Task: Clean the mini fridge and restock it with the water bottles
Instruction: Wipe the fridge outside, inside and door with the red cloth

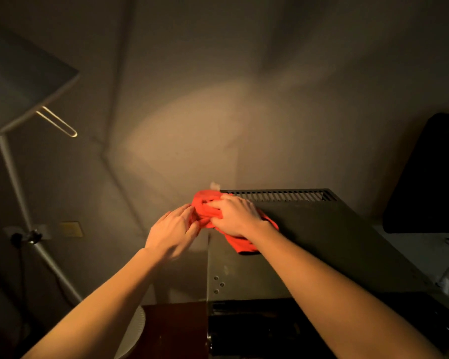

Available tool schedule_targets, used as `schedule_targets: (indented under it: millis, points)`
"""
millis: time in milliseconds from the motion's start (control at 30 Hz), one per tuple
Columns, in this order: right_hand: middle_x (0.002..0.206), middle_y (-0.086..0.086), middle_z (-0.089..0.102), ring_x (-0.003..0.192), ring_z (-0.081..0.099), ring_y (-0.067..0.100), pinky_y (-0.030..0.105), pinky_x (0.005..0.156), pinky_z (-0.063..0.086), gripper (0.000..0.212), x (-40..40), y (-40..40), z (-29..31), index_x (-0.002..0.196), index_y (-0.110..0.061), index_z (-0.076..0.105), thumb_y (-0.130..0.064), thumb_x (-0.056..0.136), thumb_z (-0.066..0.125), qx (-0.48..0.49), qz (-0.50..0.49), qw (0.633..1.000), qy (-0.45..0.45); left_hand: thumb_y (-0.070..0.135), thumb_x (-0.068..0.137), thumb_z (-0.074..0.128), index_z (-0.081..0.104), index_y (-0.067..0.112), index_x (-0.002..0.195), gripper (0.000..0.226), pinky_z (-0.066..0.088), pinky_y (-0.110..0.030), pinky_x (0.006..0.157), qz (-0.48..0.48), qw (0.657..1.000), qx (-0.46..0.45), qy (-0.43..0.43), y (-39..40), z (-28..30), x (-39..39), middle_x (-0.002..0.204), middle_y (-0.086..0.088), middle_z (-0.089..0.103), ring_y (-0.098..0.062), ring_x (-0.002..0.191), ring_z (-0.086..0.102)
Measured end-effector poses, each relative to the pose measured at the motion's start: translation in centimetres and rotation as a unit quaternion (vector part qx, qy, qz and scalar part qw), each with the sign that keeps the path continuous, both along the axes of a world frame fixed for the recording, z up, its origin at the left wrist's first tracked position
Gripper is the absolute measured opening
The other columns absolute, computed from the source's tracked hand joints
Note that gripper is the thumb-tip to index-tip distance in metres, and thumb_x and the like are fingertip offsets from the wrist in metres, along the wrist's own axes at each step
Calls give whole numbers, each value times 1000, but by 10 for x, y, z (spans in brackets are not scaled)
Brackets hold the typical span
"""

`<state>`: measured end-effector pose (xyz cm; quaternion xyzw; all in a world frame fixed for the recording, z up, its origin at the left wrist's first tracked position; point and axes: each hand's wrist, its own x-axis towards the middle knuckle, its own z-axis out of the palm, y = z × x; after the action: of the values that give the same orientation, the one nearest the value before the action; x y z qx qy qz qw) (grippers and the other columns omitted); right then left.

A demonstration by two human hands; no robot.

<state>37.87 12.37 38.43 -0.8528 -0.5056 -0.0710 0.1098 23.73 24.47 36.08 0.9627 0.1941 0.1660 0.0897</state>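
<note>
2 hands, left (172,230) and right (234,216), grip a red cloth (210,211) on the fridge top (322,229); wiping looks underway, no bottles visible.

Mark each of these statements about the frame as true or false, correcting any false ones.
1. The cloth is red. True.
2. The right hand rests on the cloth on top of the mini fridge. True.
3. The left hand holds a water bottle. False: it touches the bunched cloth at the fridge's top edge; no bottle shows.
4. The vent slots run along the near edge of the fridge top. False: they run along the far edge, by the wall.
5. The cloth is spread out flat. False: it is bunched up.
</note>
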Motion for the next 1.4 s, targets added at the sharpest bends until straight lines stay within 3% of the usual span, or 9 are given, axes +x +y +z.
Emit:
schedule_targets:
  millis: [200, 400, 567, 800, 900, 1033, 1133, 1233, 1400]
  points:
    - [131, 1, 56, 121, 54, 29, 40, 94, 46, 47, 39, -56, 2, 129, -41, 57, -48, 83, 62, 29, -142, 989, 34, 44, 102, 30, 34, 17, 150, 55, 23, -28, 114, -14, 1000, 17, 14, -12, -3, 2, 157, 0, 35, -16, 142, 33]
    - [134, 4, 57, 120, 55, 31, 43, 96, 48, 48, 66, -118, 7, 128, -40, 58, -46, 81, 67, 28, -295, 954, 32, 45, 104, 30, 26, 18, 154, 57, 18, -28, 117, -31, 999, 9, 9, -12, -12, -9, 160, 3, 27, -13, 145, 27]
    - [131, 2, 57, 122, 50, 29, 40, 96, 46, 42, 18, -101, 1, 124, -37, 62, -38, 82, 65, 24, -224, 974, -23, 43, 104, 31, 27, 17, 154, 57, 20, -30, 117, -37, 999, -6, 3, -7, -19, -39, 160, 1, 28, -14, 145, 28]
    - [126, -10, 61, 121, 50, 25, 35, 91, 48, 48, -51, -81, 0, 120, -44, 63, -44, 72, 68, 49, -81, 995, 20, 40, 102, 37, 33, 17, 150, 53, 25, -31, 113, -50, 998, -25, -21, -9, -33, -69, 158, 0, 33, -19, 141, 35]
    - [129, -7, 61, 122, 54, 21, 35, 93, 48, 47, -63, -85, 0, 118, -41, 66, -41, 71, 70, 76, -56, 995, 45, 38, 102, 39, 36, 18, 147, 50, 29, -31, 110, -59, 997, -37, -38, -15, -40, -74, 155, 0, 37, -21, 138, 40]
    - [123, 5, 64, 120, 55, 26, 42, 93, 50, 53, -68, -87, 0, 114, -39, 67, -54, 63, 59, 96, -41, 993, 60, 37, 101, 41, 41, 16, 143, 47, 35, -33, 107, -60, 994, -61, -65, -17, -55, -73, 150, -3, 45, -22, 134, 44]
    - [118, 5, 59, 118, 55, 30, 40, 90, 50, 56, -63, -82, -2, 115, -41, 57, -59, 62, 56, 57, -59, 995, 52, 39, 101, 41, 40, 17, 144, 48, 37, -34, 106, -53, 994, -71, -71, -13, -66, -66, 150, -3, 44, -23, 134, 45]
    - [124, -1, 48, 118, 49, 30, 48, 95, 46, 66, -55, -73, -2, 131, -50, 40, -61, 69, 57, 0, -73, 997, 26, 41, 101, 39, 39, 17, 144, 50, 37, -35, 105, -29, 994, -75, -69, -6, -72, -59, 150, -3, 44, -22, 133, 45]
    - [152, -5, 22, 141, 19, 34, 67, 106, 25, 70, -34, -53, -1, 138, -51, 38, -63, 73, 61, -56, -95, 993, 41, 43, 101, 38, 39, 17, 145, 50, 38, -35, 105, 3, 998, -49, -49, 2, -65, -62, 151, -2, 43, -22, 134, 45]
